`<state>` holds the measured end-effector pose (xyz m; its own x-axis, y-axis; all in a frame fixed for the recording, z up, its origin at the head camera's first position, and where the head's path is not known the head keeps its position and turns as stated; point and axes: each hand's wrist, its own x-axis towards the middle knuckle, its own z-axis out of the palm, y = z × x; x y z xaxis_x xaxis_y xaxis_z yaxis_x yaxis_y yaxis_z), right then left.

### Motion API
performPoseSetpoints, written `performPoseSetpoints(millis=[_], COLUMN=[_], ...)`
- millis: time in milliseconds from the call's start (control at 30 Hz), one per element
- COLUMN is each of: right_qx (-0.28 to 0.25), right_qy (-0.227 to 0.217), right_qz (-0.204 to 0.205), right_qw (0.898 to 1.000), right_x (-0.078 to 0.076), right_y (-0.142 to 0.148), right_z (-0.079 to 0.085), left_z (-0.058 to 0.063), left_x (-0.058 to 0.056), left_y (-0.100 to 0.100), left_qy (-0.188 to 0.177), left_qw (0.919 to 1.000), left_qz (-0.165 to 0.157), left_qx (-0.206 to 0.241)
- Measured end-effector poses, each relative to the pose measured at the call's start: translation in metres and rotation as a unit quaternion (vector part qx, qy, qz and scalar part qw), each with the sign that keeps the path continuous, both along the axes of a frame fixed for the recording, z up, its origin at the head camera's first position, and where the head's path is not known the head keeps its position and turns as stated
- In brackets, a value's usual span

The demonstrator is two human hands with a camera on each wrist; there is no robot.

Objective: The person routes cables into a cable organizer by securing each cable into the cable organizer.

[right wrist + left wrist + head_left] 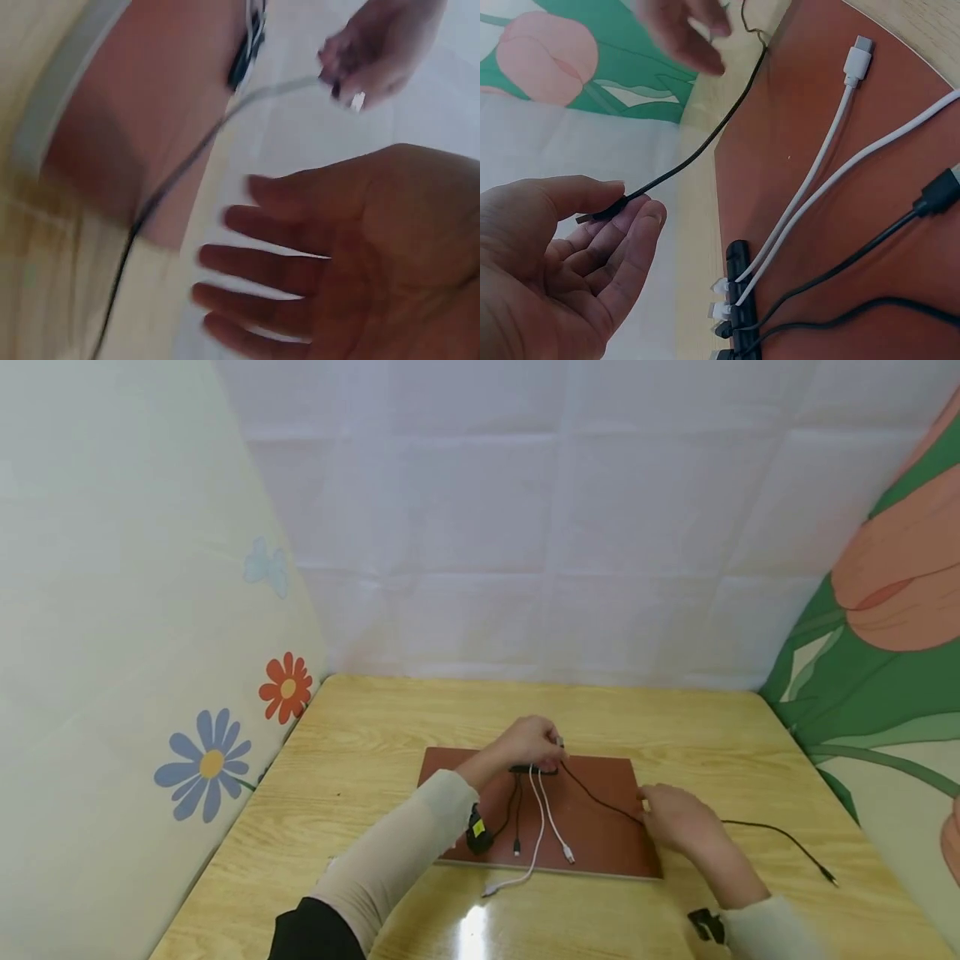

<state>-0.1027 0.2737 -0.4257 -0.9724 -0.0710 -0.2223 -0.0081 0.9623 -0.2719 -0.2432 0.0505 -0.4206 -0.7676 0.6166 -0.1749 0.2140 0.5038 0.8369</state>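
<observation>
My left hand (531, 742) pinches the plug end of a thin black USB cable (686, 161) between thumb and fingers. The plug's metal tip (583, 219) sticks out past the thumb in the left wrist view. Just below this hand, a black cable clip strip (739, 259) lies along the far part of a reddish-brown board (600, 852), with two white cables (821, 154) and two black ones in its slots. At the board's right edge my right hand (681, 817) hovers by the held cable, its fingers extended and spread, blurred in its wrist view (360, 247).
The wooden table (360, 727) extends around the board. The held cable's far end, a slim black plug (828, 877), lies on the table at right. A white cable's connector (491, 890) hangs over the board's near edge. Patterned cloth walls (480, 527) stand behind and beside.
</observation>
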Motion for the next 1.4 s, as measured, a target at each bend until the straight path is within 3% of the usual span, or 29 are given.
performPoseSetpoints(millis=[167, 333, 667, 900, 1200, 1400], right_qx=[-0.088, -0.086, -0.082, -0.072, -0.051, -0.064], right_qy=[0.113, 0.185, 0.146, 0.14, 0.137, 0.165], right_qz=[0.011, 0.01, -0.003, 0.008, 0.086, 0.131], right_qw=[0.99, 0.979, 0.986, 0.988, 0.985, 0.975], right_x=[-0.012, -0.02, -0.024, -0.029, -0.032, -0.033], right_y=[-0.043, -0.062, -0.073, -0.077, -0.083, -0.083], right_z=[-0.015, -0.03, -0.05, -0.055, -0.057, -0.058], left_z=[-0.002, -0.005, -0.021, -0.025, -0.04, -0.04], left_x=[-0.002, -0.006, -0.015, -0.021, -0.028, -0.025], left_y=[-0.001, -0.002, -0.003, 0.001, 0.008, 0.01], left_qy=[0.006, 0.014, 0.025, 0.097, 0.157, 0.189], left_qw=[0.9999, 0.9997, 0.9984, 0.9884, 0.9696, 0.9594], left_qz=[-0.002, -0.004, -0.002, -0.015, -0.036, -0.044], left_qx=[-0.011, -0.021, -0.051, -0.116, -0.184, -0.205])
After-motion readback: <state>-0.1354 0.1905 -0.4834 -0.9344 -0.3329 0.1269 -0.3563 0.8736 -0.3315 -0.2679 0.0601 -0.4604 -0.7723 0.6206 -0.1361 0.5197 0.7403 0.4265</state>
